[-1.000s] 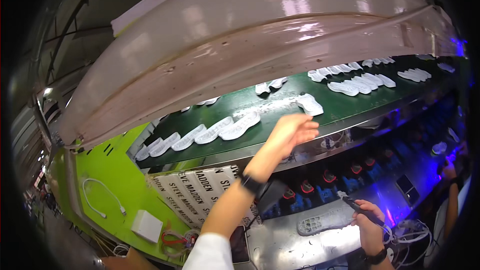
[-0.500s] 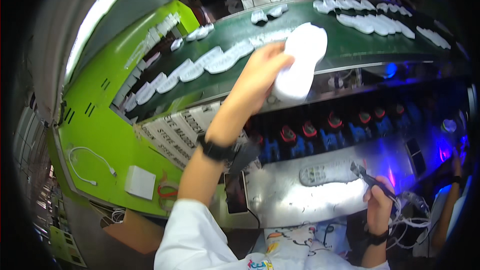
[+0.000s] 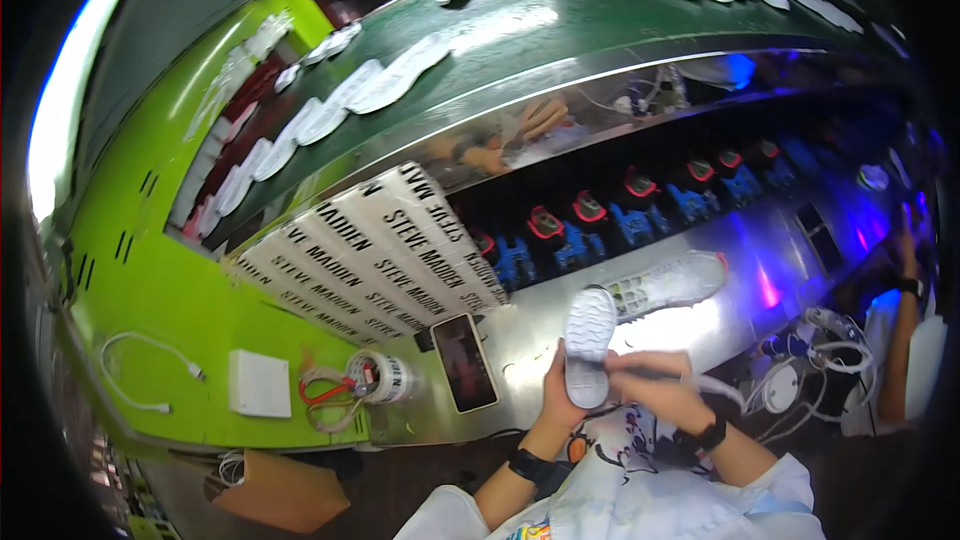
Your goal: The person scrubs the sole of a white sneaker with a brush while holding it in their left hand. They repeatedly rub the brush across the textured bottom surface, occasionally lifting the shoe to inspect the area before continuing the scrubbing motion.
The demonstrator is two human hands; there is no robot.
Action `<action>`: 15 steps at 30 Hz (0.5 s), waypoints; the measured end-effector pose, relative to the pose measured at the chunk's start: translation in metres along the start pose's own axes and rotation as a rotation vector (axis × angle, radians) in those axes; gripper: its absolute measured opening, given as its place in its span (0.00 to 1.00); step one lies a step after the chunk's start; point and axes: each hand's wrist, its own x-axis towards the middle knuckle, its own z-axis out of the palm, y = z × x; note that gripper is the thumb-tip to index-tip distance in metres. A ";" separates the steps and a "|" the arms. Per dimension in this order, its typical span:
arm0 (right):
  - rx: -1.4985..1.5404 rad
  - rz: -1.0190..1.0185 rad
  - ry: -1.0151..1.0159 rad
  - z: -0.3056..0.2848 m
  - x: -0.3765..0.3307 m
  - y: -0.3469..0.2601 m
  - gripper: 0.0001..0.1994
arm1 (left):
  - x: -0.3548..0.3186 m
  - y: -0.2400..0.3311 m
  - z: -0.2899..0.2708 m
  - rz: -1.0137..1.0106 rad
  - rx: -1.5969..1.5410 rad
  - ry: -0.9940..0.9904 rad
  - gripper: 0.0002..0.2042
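A white shoe sole (image 3: pixel 588 328) with a wavy ridged tread stands upright in front of me, my left hand (image 3: pixel 562 395) closed round its lower end. Beside its right edge is my right hand (image 3: pixel 660 390), fingers bent together and partly blurred. A pale cord (image 3: pixel 722 392) reaches that hand, but what its fingers hold is hidden. Just beyond, another sole (image 3: pixel 670 285) lies on the metal worktop (image 3: pixel 535 355), its gridded end partly behind the raised one.
A phone (image 3: pixel 465 363) lies left of my hands, near a tape roll (image 3: pixel 385 377) and scissors (image 3: pixel 325 392). A printed cardboard panel (image 3: pixel 370 255) leans behind. White soles (image 3: pixel 385 80) line the green conveyor (image 3: pixel 510 25). Red-and-blue clamps (image 3: pixel 640 200) stand in a dark recess; a co-worker's arm (image 3: pixel 900 340) is at right.
My left hand has come down from over the conveyor with the white sole, bringing it before me. My right hand has moved left to the sole; its black corded tool no longer shows clearly.
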 end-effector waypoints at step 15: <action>-0.205 -0.150 -0.513 -0.033 0.018 -0.036 0.11 | 0.024 0.050 0.057 -0.368 0.773 -0.222 0.18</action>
